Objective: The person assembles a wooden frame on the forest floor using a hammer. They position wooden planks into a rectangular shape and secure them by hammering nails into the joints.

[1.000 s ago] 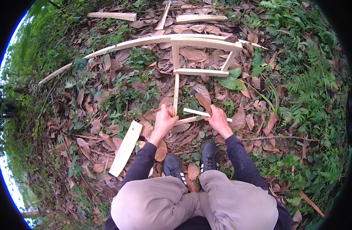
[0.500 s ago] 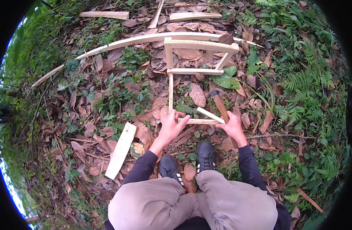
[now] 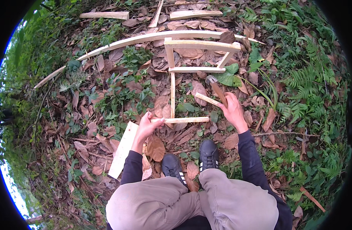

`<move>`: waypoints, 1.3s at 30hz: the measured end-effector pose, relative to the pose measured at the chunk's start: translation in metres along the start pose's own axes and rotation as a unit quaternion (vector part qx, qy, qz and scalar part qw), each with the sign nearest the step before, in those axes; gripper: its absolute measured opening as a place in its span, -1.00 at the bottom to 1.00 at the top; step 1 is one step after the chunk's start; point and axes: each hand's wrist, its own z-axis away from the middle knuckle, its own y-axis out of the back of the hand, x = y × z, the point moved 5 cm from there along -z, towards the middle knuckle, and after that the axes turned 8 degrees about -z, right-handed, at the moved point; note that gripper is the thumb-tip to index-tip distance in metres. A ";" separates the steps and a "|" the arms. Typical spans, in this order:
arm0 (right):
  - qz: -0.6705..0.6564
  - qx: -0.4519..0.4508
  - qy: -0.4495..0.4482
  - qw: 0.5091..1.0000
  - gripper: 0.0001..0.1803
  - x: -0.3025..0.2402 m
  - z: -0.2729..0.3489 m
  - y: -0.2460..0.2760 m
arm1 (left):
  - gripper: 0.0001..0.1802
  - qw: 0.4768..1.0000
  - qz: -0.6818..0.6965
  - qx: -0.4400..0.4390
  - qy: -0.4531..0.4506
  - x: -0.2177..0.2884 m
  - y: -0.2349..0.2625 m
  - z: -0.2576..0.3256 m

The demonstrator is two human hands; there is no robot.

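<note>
My left hand (image 3: pixel 146 125) pinches the left end of a short wooden slat (image 3: pixel 189 120), which lies crosswise at the near end of a long upright strip. That strip belongs to a pale wooden frame (image 3: pixel 203 44) standing in front of me, with two crosspieces on its far half. In my right hand (image 3: pixel 235 112) are a hammer (image 3: pixel 219 91) with a brown wooden handle and a second short wooden stick (image 3: pixel 207 99). The hammer's head points away from me; the stick angles up to the left. Whether the slat touches the strip, I cannot tell.
A wide board (image 3: pixel 123 151) lies left of my left forearm. Beyond the frame stretches a long bent strip (image 3: pixel 145 38), with more planks (image 3: pixel 195 14) behind it. Dry leaves and green plants cover the ground; my shoes (image 3: pixel 209 153) are close below the slat.
My left hand has moved left, now holding the slat's left end. My right hand has gone up and away from the slat, carrying the hammer and short stick.
</note>
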 end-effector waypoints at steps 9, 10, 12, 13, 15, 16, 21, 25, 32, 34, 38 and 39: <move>-0.197 -0.208 -0.135 0.948 -0.54 -0.070 0.044 -0.045 | -0.48 0.998 0.061 -0.028 0.005 0.001 -0.043 0.008; -0.193 -0.210 -0.138 0.949 -0.56 -0.066 0.047 -0.048 | -0.48 0.997 0.070 -0.023 0.013 -0.002 -0.043 0.008; -0.187 -0.217 -0.144 0.947 -0.59 -0.065 0.049 -0.051 | -0.58 1.000 0.014 0.008 0.012 -0.009 -0.027 0.008; -0.187 -0.200 -0.132 0.953 -0.59 -0.063 0.048 -0.049 | -0.61 0.998 -0.048 0.047 0.012 -0.013 -0.016 0.010; -0.197 -0.187 -0.121 0.955 -0.57 -0.055 0.043 -0.044 | -0.61 0.986 -0.110 0.120 0.032 -0.015 -0.001 0.010; -0.198 -0.190 -0.121 0.954 -0.57 -0.050 0.041 -0.043 | -0.60 0.992 -0.049 0.113 0.029 -0.020 0.003 0.009; -0.196 -0.185 -0.132 0.954 -0.60 -0.037 0.034 -0.050 | -0.62 0.988 -0.055 0.125 -0.076 -0.028 0.003 0.002; -0.175 -0.195 -0.107 0.959 -0.60 -0.040 0.032 -0.051 | -0.69 0.950 -0.207 0.167 -0.166 -0.029 -0.005 -0.002; -0.167 -0.202 -0.107 0.959 -0.59 -0.046 0.034 -0.049 | -0.74 0.988 -0.077 0.128 -0.024 -0.049 -0.012 0.001; -0.160 -0.214 -0.101 0.959 -0.59 -0.045 0.033 -0.052 | -0.76 0.990 -0.057 0.127 -0.014 -0.053 -0.013 0.002; -0.172 -0.232 -0.119 0.950 -0.58 -0.046 0.031 -0.051 | -0.75 0.991 -0.021 0.123 -0.043 -0.050 -0.018 0.004; -0.184 -0.236 -0.138 0.944 -0.58 -0.043 0.031 -0.051 | -0.74 0.992 -0.022 0.120 -0.035 -0.047 -0.019 0.005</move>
